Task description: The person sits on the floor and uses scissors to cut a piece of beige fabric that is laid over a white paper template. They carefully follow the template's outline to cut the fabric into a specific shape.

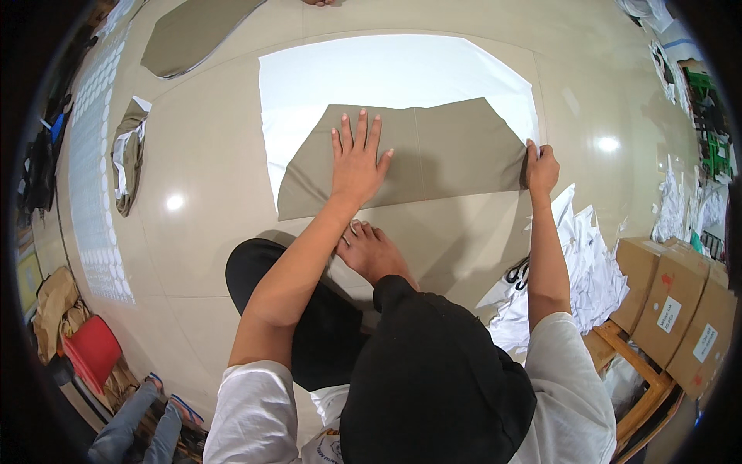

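Observation:
A khaki cut fabric piece (pixel 452 151) with a seam or crease down its middle lies over a larger white fabric sheet (pixel 394 69) on the tiled floor. My left hand (pixel 357 162) rests flat on the khaki piece, left of its middle, fingers spread. At the right end my right hand (pixel 542 166) has its fingers closed on the corner of the khaki piece, close to the white sheet's edge. My bare foot (pixel 375 251) is just below the khaki piece's near edge.
White fabric scraps (pixel 576 267) are heaped at the right, with black-handled scissors (pixel 516 272) on them. Cardboard boxes (pixel 672 298) stand on a wooden frame (pixel 645 383). Other khaki pieces (pixel 193 35) lie far left. Behind left are a red chair (pixel 93 352) and another person's legs (pixel 143 425).

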A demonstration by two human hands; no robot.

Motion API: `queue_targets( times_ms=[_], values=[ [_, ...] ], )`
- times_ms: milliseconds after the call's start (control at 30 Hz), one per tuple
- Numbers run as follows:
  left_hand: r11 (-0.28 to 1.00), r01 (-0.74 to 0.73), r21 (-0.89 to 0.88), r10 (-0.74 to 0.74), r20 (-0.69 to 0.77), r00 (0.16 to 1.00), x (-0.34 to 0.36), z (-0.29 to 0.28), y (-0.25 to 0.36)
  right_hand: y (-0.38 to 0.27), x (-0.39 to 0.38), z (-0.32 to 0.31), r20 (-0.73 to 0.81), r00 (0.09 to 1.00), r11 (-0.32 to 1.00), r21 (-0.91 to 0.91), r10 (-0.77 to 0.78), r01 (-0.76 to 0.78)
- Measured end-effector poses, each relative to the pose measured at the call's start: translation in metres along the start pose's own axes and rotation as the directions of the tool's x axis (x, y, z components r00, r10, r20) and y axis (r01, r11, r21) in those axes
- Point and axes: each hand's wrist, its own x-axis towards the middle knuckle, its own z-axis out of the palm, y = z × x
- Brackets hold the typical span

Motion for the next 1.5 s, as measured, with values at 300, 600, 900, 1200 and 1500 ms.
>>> queue_targets(
  times_ms=[300,600,900,1200,1500],
  values=[
    [0.996,0.028,0.084,-0.024,-0.049,0.999,-0.013,0.017,0.01,0.115,-0.164,-0.039,-0.193,0.981,1.0,0.008,0.002,-0.001],
    [0.986,0.06,0.157,-0.061,0.005,0.998,-0.009,0.006,0.012,0.144,-0.271,-0.041,-0.04,0.997,0.981,0.185,0.073,-0.064],
    [0.983,0.081,0.165,-0.086,0.02,0.996,-0.011,0.006,0.017,0.182,-0.289,-0.05,0.132,0.961,0.928,0.257,0.245,-0.272],
    [0.99,0.074,0.119,-0.078,0.033,0.996,-0.005,0.006,0.027,0.256,-0.248,-0.081,0.545,0.801,0.852,0.272,0.246,-0.447],
    [0.989,0.075,0.129,-0.079,0.02,0.997,-0.011,0.001,0.013,0.206,-0.265,-0.15,0.69,0.712,0.326,0.648,0.133,-0.689]
  ],
)
